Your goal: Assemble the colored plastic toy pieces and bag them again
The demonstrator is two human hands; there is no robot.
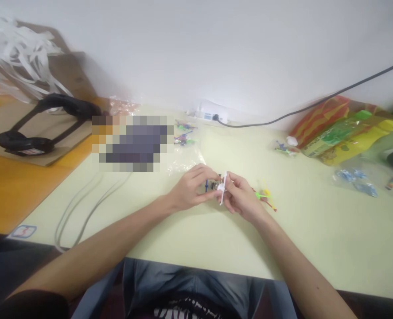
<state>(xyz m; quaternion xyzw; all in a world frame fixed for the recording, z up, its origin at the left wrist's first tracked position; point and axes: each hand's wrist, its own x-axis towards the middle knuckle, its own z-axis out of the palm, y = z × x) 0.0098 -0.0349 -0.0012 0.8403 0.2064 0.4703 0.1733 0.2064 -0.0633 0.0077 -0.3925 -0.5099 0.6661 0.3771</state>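
Observation:
My left hand (190, 187) and my right hand (243, 195) meet over the middle of the table. Between their fingertips is a small white plastic piece (223, 188) with a thin bar standing roughly upright. The fingers of both hands are closed about it, and part of it is hidden by them. A little blue part (206, 186) shows in the gap between my left thumb and forefinger; whether it joins the white piece I cannot tell. Just right of my right hand lie small yellow, green and red plastic pieces (264, 196).
Bagged colourful pieces (183, 138) lie behind my hands, beside a pixelated dark object (138, 141). Farther right are another small bag (285, 149), bottles (342, 133) and bagged blue pieces (356, 180). A black cable (266, 124) runs from a power strip (212, 114). A black headset-like frame (46, 126) sits left.

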